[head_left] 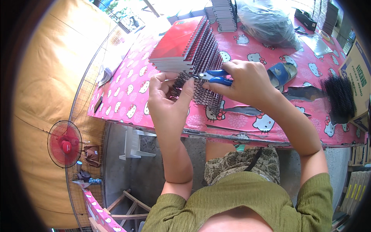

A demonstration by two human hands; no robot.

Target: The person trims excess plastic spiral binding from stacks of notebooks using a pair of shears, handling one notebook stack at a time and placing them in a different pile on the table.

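A tall stack of red-covered spiral notebooks [174,36] stands on the table in front of me, its black coil bindings along the right side. My left hand [170,92] is at the stack's near end, thumb and fingers closed around black spiral coil [178,83]. Blue-handled wire cutters [216,79] are gripped in my right hand [247,79]. Their metal jaws point left and meet the coils beside my left thumb; whether the jaws are closed on wire is too small to tell. More dark coil mesh [206,96] hangs below the cutters.
A pink patterned cloth covers the table [127,92]. Right of the stack lie a blue tape roll [281,74], torn dark strips [303,92], a bundle of black coils [338,96] and a cardboard box [357,77]. Behind are a plastic bag [266,23] and more notebook stacks [224,15].
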